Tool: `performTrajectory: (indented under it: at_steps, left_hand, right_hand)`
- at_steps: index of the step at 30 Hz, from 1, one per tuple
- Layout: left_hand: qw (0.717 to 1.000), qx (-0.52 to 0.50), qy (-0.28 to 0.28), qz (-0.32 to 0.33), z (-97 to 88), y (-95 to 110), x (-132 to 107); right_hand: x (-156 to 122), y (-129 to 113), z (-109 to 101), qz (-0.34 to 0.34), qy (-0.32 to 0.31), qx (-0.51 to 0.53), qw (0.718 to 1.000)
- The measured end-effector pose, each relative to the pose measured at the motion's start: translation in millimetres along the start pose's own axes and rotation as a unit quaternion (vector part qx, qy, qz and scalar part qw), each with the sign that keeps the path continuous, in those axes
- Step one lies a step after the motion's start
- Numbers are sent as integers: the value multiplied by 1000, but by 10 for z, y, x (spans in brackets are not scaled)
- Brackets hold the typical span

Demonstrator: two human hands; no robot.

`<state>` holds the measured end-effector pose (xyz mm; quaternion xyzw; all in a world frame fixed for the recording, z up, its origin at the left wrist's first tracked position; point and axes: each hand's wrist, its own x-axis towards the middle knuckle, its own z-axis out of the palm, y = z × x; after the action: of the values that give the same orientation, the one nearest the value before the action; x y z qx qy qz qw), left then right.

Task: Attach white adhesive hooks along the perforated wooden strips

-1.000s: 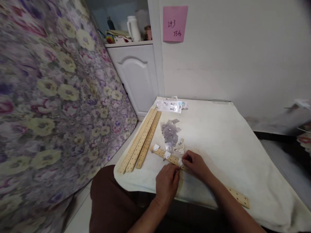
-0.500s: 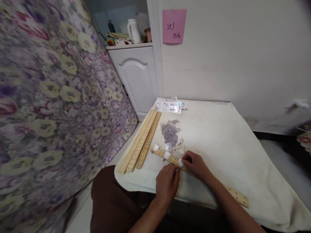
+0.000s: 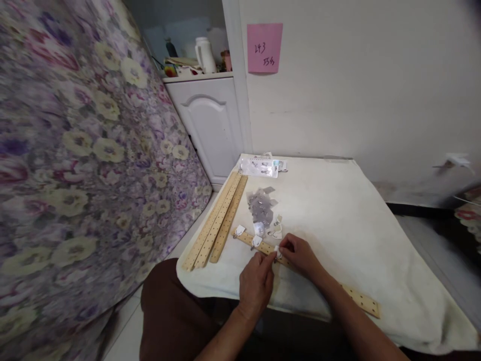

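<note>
With twelve o'clock straight ahead of the person, three wooden strips (image 3: 214, 219) lie at the left of the surface (image 3: 323, 200), long axes running seven to one. Another strip (image 3: 266, 248) lies under the hands, running ten to four; two fitted tags (image 3: 257, 241) sit toward its ten o'clock end. The left hand (image 3: 256, 279) is below this strip, its thumb and finger drawn together at the edge of a white tag (image 3: 277, 251), at its one o'clock; I cannot tell whether they grip it. A pile of plastic packets (image 3: 261, 205) is at twelve from that hand, with a clear package (image 3: 258, 167) beyond. Loose tags (image 3: 277, 233) lie at about ten from the right hand (image 3: 299, 255), which pinches the white tag at its nine o'clock and is about as near it as the left. The right forearm (image 3: 343, 301) covers part of the strip toward four.
</note>
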<state>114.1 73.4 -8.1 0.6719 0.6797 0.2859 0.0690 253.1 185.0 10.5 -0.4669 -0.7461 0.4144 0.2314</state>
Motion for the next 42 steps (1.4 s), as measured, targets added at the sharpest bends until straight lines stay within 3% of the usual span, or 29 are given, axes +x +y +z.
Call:
performTrajectory:
  at_steps: [22, 42]
  left_hand:
    - [1000, 23, -1, -5, 4, 11, 0]
    - [1000, 28, -2, -13, -12, 39, 21]
  right_hand:
    - [-6, 43, 14, -14, 6, 0, 1000]
    - [20, 73, 5, -15, -33, 38, 999]
